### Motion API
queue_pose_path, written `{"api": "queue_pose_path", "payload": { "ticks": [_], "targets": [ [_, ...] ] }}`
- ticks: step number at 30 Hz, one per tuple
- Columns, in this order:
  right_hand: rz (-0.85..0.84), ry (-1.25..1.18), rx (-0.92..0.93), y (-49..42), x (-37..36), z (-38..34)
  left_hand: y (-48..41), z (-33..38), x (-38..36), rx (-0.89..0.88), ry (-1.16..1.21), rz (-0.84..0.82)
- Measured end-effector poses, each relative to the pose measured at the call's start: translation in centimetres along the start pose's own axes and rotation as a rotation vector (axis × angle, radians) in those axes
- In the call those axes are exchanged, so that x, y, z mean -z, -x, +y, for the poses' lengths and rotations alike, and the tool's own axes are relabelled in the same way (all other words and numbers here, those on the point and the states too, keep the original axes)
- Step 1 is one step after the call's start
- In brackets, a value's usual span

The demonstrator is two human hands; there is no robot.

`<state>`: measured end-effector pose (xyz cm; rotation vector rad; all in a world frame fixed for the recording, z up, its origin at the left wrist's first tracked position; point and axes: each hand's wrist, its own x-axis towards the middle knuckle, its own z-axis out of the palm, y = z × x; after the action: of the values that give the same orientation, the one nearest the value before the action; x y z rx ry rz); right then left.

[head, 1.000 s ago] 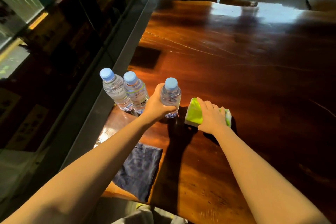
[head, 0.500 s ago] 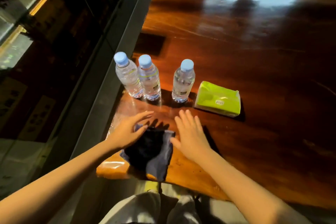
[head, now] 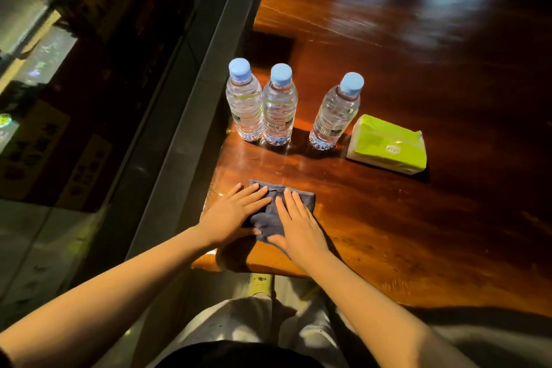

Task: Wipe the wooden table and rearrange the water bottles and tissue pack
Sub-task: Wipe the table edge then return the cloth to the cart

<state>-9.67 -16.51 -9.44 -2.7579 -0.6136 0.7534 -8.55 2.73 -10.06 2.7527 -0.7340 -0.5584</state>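
Three clear water bottles with blue caps stand in a row on the glossy wooden table (head: 403, 218): the left bottle (head: 244, 104) and middle bottle (head: 280, 107) touch, and the right bottle (head: 336, 113) stands a little apart. A green tissue pack (head: 388, 145) lies just right of that bottle. Near the table's front left corner lies a dark blue cloth (head: 270, 212). My left hand (head: 233, 215) and my right hand (head: 298, 224) both rest flat on the cloth, fingers spread, covering much of it.
The table's left edge runs along a grey ledge (head: 191, 116) beside dark glass. The front edge is close to my legs in light trousers (head: 239, 323). Bright window reflections lie on the far tabletop.
My left hand let go of the right bottle and my right hand left the tissue pack. Both hands drew back to the cloth and now lie flat on it.
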Motion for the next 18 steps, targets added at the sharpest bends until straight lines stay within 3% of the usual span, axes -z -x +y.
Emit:
{"api": "queue_pose_path", "payload": {
  "ticks": [6, 11, 18],
  "targets": [
    [0.049, -0.034, -0.018, -2.3, 1.5, 0.3, -1.6, -0.2, 0.9, 0.032, 0.037, 0.139],
    [0.028, -0.049, -0.042, -3.2, 3.0, 0.1, -1.9, -0.2, 2.7, 0.089, 0.037, 0.121],
    [-0.142, -0.054, -0.009, -4.1, 7.3, -0.8, -0.8, 0.2, 5.9, 0.2, 0.102, 0.037]
  ]
}}
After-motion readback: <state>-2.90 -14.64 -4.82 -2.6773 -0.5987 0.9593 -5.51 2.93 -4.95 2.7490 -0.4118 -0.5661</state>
